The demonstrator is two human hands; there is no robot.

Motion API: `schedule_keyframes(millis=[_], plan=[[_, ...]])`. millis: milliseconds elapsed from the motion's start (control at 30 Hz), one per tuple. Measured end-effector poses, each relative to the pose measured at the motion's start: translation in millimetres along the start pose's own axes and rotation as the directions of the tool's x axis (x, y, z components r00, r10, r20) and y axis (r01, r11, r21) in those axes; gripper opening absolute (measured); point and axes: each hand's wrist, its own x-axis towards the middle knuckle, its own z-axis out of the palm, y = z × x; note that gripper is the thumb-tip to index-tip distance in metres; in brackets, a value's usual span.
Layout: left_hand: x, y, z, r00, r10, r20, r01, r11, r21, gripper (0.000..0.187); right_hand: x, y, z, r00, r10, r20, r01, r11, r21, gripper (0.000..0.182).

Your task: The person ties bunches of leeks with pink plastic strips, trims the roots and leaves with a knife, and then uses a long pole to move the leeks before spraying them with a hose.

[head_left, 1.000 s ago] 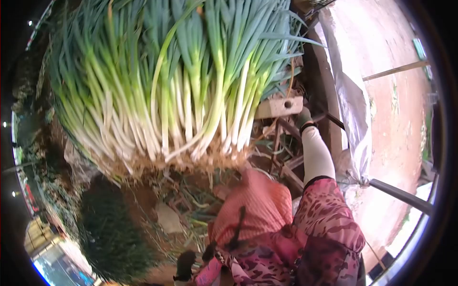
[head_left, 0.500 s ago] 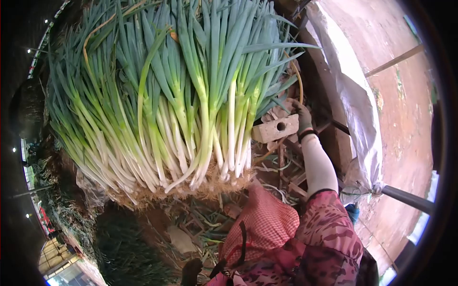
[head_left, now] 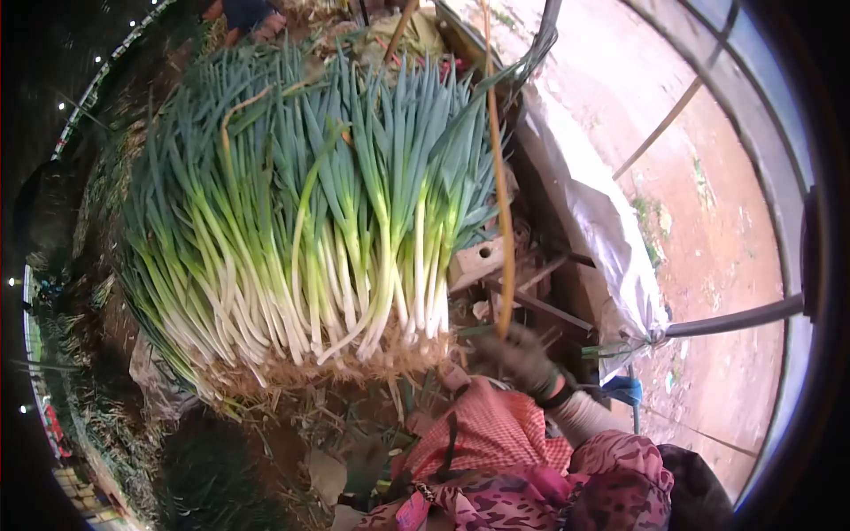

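Observation:
My right hand (head_left: 522,361), in a dark glove with a black band at the wrist, is at the lower right, blurred by motion. Its fingers are closed on the lower end of a long, thin yellow-brown strip (head_left: 505,203), which rises to the top edge of the view. Left of the hand lies a wide pile of green onions (head_left: 310,221), leaves toward the top and roots toward me. A pale block with a hole (head_left: 474,264) sits against the pile's right side. My left hand is not visible.
White plastic sheeting (head_left: 589,212) hangs along the right side, with a dark pole (head_left: 735,319) running out from it. Loose leaves and scraps cover the ground below the roots. Part of another person (head_left: 248,13) shows at the top left.
My right hand has moved down toward me, and much more of the strip now shows. The view has shifted, and the dark left glove at the bottom edge is gone from sight.

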Motion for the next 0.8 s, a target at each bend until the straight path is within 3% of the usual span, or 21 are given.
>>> schedule_keyframes(millis=[33, 67, 100, 133, 167, 200, 267, 333, 367, 433, 467, 500, 567, 633, 800], plan=[[-4.1, 7.6, 3.1, 0.993, 0.117, -0.008, -0.117, 0.993, 0.015, 0.034, -8.6, 11.2, 13.5, 0.992, 0.042, 0.116, -0.040, 0.999, -0.015, 0.020], [-8.1, 15.2, 6.2, 0.973, 0.232, -0.015, -0.232, 0.972, 0.033, 0.036, -17.9, 7.4, 36.6, 0.973, -0.004, 0.232, 0.038, 0.989, -0.143, 0.020], [4.6, 2.1, 9.6, 0.845, 0.533, -0.049, -0.511, 0.831, 0.220, 0.039, -26.1, 3.7, 61.5, 0.937, -0.034, 0.347, 0.131, 0.956, -0.263, 0.020], [17.1, -4.6, 12.2, 0.722, 0.692, -0.017, -0.656, 0.692, 0.302, 0.041, -36.2, 9.8, 82.7, 0.941, -0.013, 0.339, 0.090, 0.973, -0.213, 0.020], [27.6, -6.9, 14.8, 0.569, 0.822, 0.015, -0.764, 0.521, 0.381, 0.043, -45.5, 15.8, 101.0, 0.943, 0.004, 0.334, 0.054, 0.985, -0.165, 0.021], [30.3, 2.6, 16.7, 0.507, 0.860, 0.056, -0.815, 0.457, 0.358, 0.044, -50.5, 16.8, 116.3, 0.951, 0.031, 0.309, 0.016, 0.989, -0.148, 0.023], [16.4, 20.0, 16.1, 0.499, 0.846, 0.190, -0.849, 0.433, 0.303, 0.049, -59.0, 20.6, 140.5, 0.961, 0.098, 0.260, -0.072, 0.992, -0.105, 0.027], [-34.7, 61.7, 7.7, 0.579, 0.719, 0.384, -0.815, 0.517, 0.260, 0.052, -63.0, 30.1, 152.5, 0.962, 0.015, 0.272, -0.044, 0.994, 0.101, 0.033], [-19.1, 38.0, 15.2, 0.544, 0.775, 0.320, -0.839, 0.507, 0.198, 0.049, -67.7, 33.0, 157.8, 0.962, -0.019, 0.272, -0.040, 0.977, 0.209, 0.036], [43.0, -41.3, 42.0, 0.475, 0.860, 0.184, -0.880, 0.470, 0.076, 0.044, -76.4, 28.6, 166.8, 0.963, -0.105, 0.247, 0.086, 0.992, 0.088, 0.040], [50.2, -61.9, 49.4, 0.499, 0.832, 0.243, -0.817, 0.545, -0.188, 0.041, -64.8, 47.5, 159.3, 0.960, -0.178, 0.215, 0.169, 0.984, 0.057, 0.040], [40.1, -66.5, 45.3, 0.520, 0.808, 0.278, -0.770, 0.584, -0.256, 0.041, -73.5, 37.0, 170.8, 0.950, -0.204, 0.236, 0.180, 0.976, 0.121, 0.039], [-2.5, -56.2, 24.7, 0.566, 0.765, 0.308, -0.733, 0.638, -0.237, 0.040, -91.2, 16.1, 193.8, 0.926, -0.256, 0.277, 0.189, 0.950, 0.248, 0.036], [-43.4, -49.2, -5.1, 0.606, 0.747, 0.273, -0.727, 0.660, -0.190, 0.039, -92.8, 15.6, 199.2, 0.876, -0.260, 0.407, 0.013, 0.855, 0.518, 0.035], [-127.9, -54.8, -85.3, 0.748, 0.658, 0.086, -0.633, 0.746, -0.206, 0.037, -105.2, 29.3, 220.8, 0.905, -0.199, 0.376, -0.036, 0.845, 0.534, 0.035]])
